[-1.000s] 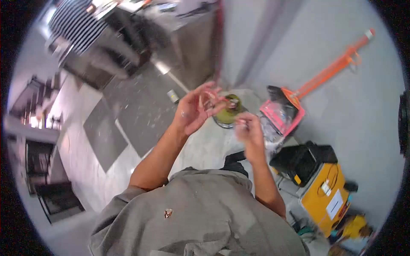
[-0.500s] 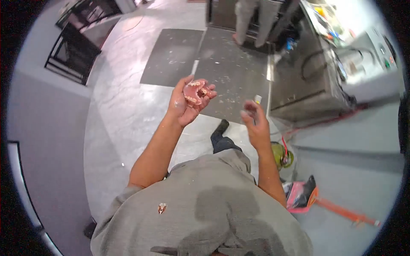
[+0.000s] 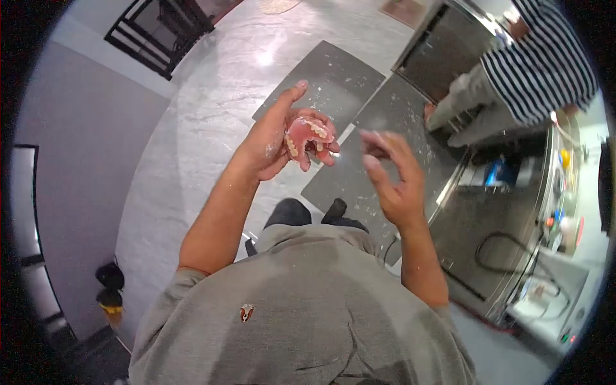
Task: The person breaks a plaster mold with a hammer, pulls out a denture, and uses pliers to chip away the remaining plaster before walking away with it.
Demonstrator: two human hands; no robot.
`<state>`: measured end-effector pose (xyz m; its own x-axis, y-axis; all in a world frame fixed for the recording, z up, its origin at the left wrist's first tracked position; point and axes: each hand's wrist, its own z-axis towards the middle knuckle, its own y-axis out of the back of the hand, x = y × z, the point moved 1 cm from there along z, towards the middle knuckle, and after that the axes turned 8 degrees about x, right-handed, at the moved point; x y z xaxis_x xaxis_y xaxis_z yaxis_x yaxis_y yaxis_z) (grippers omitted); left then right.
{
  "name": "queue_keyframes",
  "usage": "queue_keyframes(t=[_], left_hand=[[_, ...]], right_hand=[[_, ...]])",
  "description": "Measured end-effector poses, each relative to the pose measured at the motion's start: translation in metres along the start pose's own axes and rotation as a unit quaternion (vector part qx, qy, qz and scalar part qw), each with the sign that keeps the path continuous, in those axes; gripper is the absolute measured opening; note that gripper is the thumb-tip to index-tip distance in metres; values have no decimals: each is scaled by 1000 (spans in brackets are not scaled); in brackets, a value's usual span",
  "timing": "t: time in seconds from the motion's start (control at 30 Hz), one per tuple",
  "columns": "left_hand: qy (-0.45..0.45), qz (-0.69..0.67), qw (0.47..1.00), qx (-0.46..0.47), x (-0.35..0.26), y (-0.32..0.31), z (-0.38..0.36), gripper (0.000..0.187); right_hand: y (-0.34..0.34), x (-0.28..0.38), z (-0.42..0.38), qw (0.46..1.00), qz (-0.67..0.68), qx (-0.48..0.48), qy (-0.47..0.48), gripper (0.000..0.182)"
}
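Observation:
A pink denture (image 3: 300, 131) with cream-coloured teeth rests on the fingers of my left hand (image 3: 271, 141). Those fingers support it from below and behind, and the thumb stands away from it, pointing up. Pale residue shows on the palm. To the right and apart from the denture hovers my right hand (image 3: 399, 176). Its fingers are curved and slightly smeared by motion, with a gap between thumb and forefinger. I see nothing between them.
Dark mats (image 3: 359, 163) with white specks lie on the marbled floor (image 3: 212, 122). Another person in a striped shirt (image 3: 539, 61) stands at the upper right by a counter. A looped dark cable (image 3: 497, 236) hangs on the cabinet's side. A black railing (image 3: 144, 35) is at the upper left.
The view has turned, bringing the other person's striped shirt into sight. My left thumb has lifted off the denture, which has turned in the hand. A small pale thing near my right fingers no longer shows.

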<state>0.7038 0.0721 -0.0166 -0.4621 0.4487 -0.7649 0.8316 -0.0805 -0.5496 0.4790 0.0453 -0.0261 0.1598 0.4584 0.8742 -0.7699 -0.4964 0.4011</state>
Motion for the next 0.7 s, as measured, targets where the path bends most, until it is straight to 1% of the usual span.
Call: queue_keyframes(t=[0.03,0.1,0.13,0.2,0.23,0.27,0.3,0.33,0.37,0.43,0.47,0.5,0.53,0.57,0.63,0.67,0.7], left_hand=[[-8,-7,1000,-10,-12,4,8,67],[-61,1,995,-73,-33,20,24,69],[-72,-9,995,-74,-41,37,28,69],[-126,-38,987,-93,-65,67,41,68],[-134,-41,985,-96,-77,84,47,68],[-160,5,980,-121,-89,103,54,62],[-182,49,971,-144,-101,120,60,57],[-181,47,972,-140,-115,136,66,57],[-208,70,964,-150,-130,149,74,53],[-249,102,945,-185,-156,175,83,46],[-248,106,944,-188,-171,184,87,44],[-250,107,943,-192,-189,196,90,44],[-252,55,955,-147,-202,205,91,42],[-252,0,962,-102,-214,211,93,39],[-259,-2,961,-98,-241,219,92,39],[-264,0,960,-90,-253,225,93,40],[-269,0,958,-102,-261,229,93,40]], right_hand=[[-3,11,39,998,-2,35,54,34],[-15,17,114,978,-140,46,150,31],[-29,9,142,975,-146,58,156,31],[-47,-10,198,973,-121,109,164,29],[-54,-16,222,971,-122,116,170,29],[-60,-24,247,991,-3,106,80,26],[-66,-31,270,989,114,91,-18,24],[-70,-35,294,977,181,107,-38,24],[-69,-34,319,978,173,107,-34,24],[-79,-31,359,943,259,157,-137,23],[-83,-32,376,942,259,160,-142,23],[-86,-35,396,930,296,160,-149,24],[-88,-36,412,917,332,158,-157,24],[-86,-33,425,915,333,161,-159,24],[-83,-16,450,885,385,208,-160,24],[-83,-13,464,880,387,230,-148,23],[-86,-12,476,876,390,242,-146,23]])
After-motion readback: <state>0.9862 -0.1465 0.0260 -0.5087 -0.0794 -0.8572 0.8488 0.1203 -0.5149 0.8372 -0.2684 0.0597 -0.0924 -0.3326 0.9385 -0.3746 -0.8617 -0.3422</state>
